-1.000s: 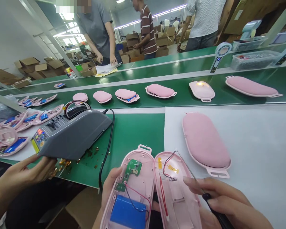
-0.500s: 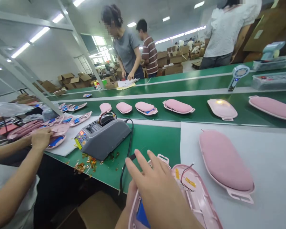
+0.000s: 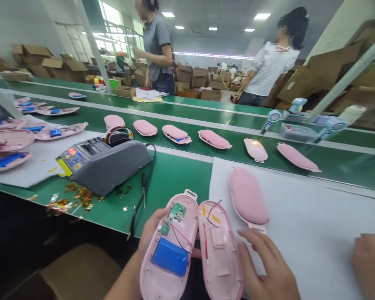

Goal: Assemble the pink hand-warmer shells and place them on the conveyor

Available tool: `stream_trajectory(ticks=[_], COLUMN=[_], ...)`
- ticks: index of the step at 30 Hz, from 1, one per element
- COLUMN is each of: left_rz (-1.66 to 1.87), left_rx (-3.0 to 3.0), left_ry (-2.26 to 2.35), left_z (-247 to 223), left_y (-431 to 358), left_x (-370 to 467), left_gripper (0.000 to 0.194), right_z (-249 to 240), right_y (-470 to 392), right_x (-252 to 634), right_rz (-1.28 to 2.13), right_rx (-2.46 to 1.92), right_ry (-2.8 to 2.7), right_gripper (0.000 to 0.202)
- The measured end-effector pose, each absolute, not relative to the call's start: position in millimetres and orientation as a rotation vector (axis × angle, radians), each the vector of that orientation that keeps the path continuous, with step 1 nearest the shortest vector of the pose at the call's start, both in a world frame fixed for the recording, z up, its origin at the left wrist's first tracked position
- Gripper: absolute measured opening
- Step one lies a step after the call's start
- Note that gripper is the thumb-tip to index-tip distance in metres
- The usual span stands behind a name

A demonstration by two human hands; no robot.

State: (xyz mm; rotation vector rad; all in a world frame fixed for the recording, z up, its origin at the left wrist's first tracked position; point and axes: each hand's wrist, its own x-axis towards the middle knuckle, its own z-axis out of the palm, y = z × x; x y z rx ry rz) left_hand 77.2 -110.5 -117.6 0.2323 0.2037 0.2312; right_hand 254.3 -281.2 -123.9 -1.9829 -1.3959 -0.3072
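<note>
An opened pink oval casing lies in two halves at the lower middle. My left hand (image 3: 154,229) grips the left half (image 3: 153,273), fingers wrapped behind it. That half holds a blue battery pack (image 3: 170,256) and a green circuit board (image 3: 177,212), joined by thin wires. The right half (image 3: 220,266) has red and black wires and yellow tape inside. My right hand (image 3: 268,266) is open at its right edge, fingers apart; contact with the rim is unclear. A screwdriver (image 3: 143,183) lies on the green table beside a black cable.
A grey tape dispenser (image 3: 112,162) stands left, with tape scraps (image 3: 81,196) before it. A closed pink casing (image 3: 248,196) rests on white sheeting (image 3: 331,225). More casings line the green bench (image 3: 187,158). Another person's hand (image 3: 371,258) is at right; co-workers stand behind.
The view has turned right. My right hand has moved from above the left half to the right half's outer edge, uncovering the battery and board. The screwdriver now shows fully on the table.
</note>
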Motion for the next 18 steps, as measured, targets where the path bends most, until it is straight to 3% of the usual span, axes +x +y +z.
stream_trajectory(ticks=[5,9,13,18], left_rz=[0.225,0.217,0.206,0.212], left_rx=[0.291,0.337,0.33,0.278], left_ry=[0.106,0.033,0.019,0.089], left_z=[-124,-120,-112,-118], left_y=[-108,-108,-107,-110], left_x=[80,82,80,83], left_gripper=[0.049,0.05,0.048,0.045], right_z=[-107,-91,-85,-96], right_y=[-251,-230,-236,-251], right_x=[241,236,232,233], right_rz=[-0.017,0.221,0.049,-0.092], right_rx=[-2.041,-2.011,-1.943,-1.656], right_ry=[-1.216,-1.222,-1.405,-1.846], right_gripper=[0.032,0.026,0.014,0.033])
